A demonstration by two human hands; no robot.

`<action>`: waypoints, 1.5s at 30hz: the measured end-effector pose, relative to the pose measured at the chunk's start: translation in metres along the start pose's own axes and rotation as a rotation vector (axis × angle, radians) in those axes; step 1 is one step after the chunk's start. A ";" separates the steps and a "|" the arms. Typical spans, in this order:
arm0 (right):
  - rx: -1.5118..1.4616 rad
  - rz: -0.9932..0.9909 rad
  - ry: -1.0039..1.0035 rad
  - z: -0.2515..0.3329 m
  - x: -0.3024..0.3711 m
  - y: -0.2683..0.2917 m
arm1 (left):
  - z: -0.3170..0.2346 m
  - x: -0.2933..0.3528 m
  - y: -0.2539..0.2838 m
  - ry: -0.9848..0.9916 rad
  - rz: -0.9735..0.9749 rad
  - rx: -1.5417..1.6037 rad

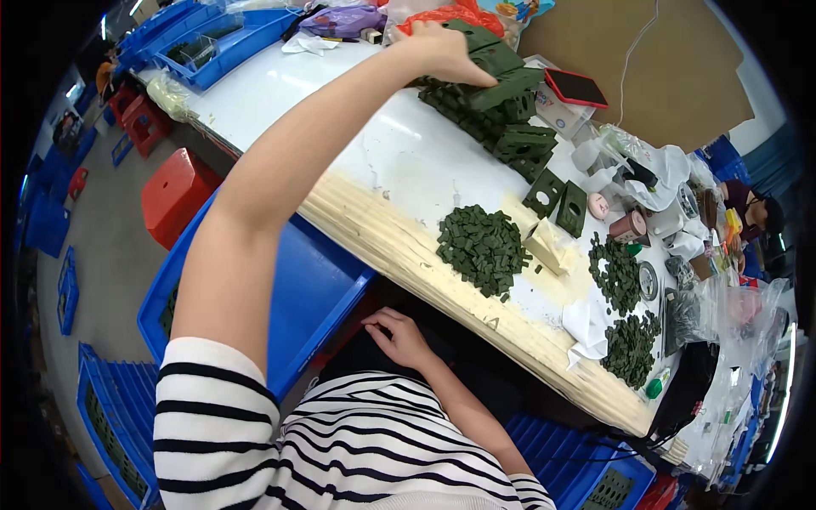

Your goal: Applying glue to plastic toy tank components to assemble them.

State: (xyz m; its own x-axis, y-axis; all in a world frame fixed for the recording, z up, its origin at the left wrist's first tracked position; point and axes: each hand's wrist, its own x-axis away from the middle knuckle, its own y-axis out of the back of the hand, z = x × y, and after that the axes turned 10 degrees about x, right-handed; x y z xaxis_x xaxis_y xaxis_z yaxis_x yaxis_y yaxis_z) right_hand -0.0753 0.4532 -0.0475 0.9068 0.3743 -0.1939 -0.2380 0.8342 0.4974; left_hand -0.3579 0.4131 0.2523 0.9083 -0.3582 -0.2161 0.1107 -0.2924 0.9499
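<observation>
My left hand [444,55] reaches across the table to a pile of dark green rectangular blocks [476,119]. Its fingers and thumb close round some dark green blocks [486,53] at the top of the pile; the fingertips are partly hidden. Low by my lap, below the table edge, my right hand [399,337] rests with its thumb apart from the loosely bent fingers and holds nothing. Two dark green blocks with holes [544,192] stand apart from the pile. Nearer me lies a heap of small dark green pieces [483,250], with a pale yellow block [551,246] beside it.
Further small-piece heaps [631,350] lie at the right, near a crumpled tissue [586,330]. A red-edged phone [576,87] rests on a box behind. Plastic bags [654,170] crowd the right side. A blue bin [314,293] and a red stool [178,197] stand left of the table.
</observation>
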 end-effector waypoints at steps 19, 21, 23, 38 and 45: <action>-0.073 0.063 -0.034 -0.012 0.002 0.008 | -0.051 -0.140 -0.032 -0.219 0.208 -0.181; -0.071 0.076 -0.059 -0.008 0.001 0.011 | -0.040 -0.115 -0.016 -0.256 0.081 -0.028; -0.053 0.024 -0.037 -0.014 0.004 0.014 | -0.035 -0.048 0.012 -0.277 0.043 0.207; 0.025 0.006 0.038 0.001 -0.005 -0.002 | 0.266 0.418 -0.014 0.732 0.329 0.046; 0.076 -0.015 0.057 0.007 -0.004 -0.006 | 0.282 0.458 -0.046 0.743 0.214 0.179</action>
State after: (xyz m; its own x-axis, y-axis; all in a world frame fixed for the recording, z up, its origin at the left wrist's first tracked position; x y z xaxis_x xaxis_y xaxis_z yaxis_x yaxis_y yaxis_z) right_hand -0.0750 0.4437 -0.0436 0.8883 0.3859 -0.2488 -0.1950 0.8077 0.5565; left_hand -0.0606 0.0126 0.0462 0.9409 0.2446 0.2341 -0.1056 -0.4449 0.8894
